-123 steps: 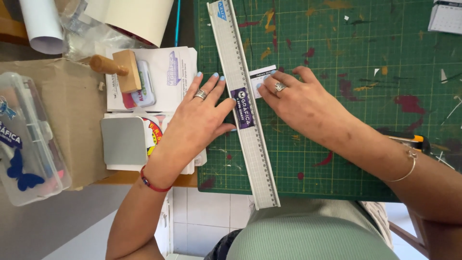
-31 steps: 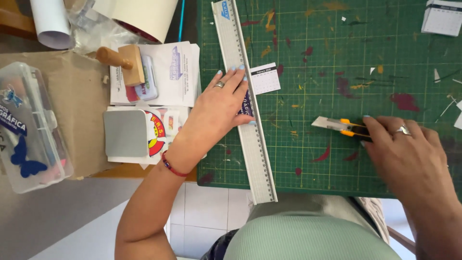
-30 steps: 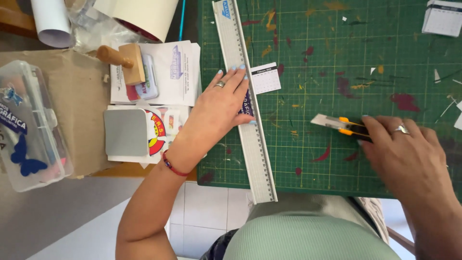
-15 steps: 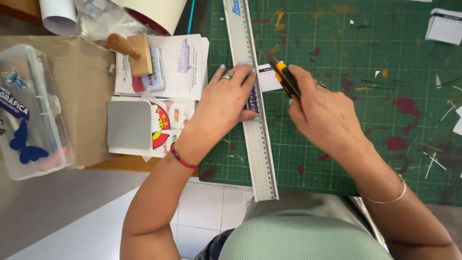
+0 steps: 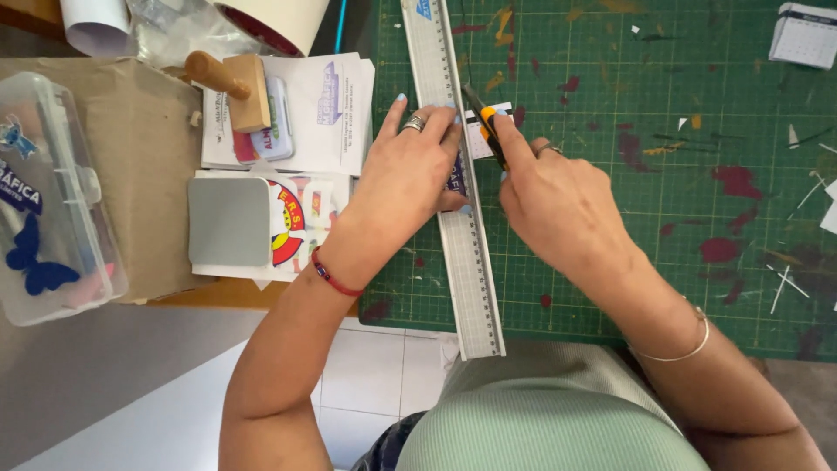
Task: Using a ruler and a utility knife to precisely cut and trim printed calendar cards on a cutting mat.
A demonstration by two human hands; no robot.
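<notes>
A long metal ruler lies lengthwise on the green cutting mat. My left hand presses flat on the ruler, fingers spread, over a small printed card that pokes out on the ruler's right side. My right hand grips a yellow and black utility knife, its blade against the ruler's right edge at the card.
Left of the mat lie printed sheets, a wooden-handled stamp, a grey pad and a clear plastic box on brown paper. Paper rolls stand at the top. A small calendar card and paper scraps lie on the mat's right.
My right hand picked up the knife from the mat at the right, carried it left and set its blade against the ruler. My left hand stayed pressed on the ruler.
</notes>
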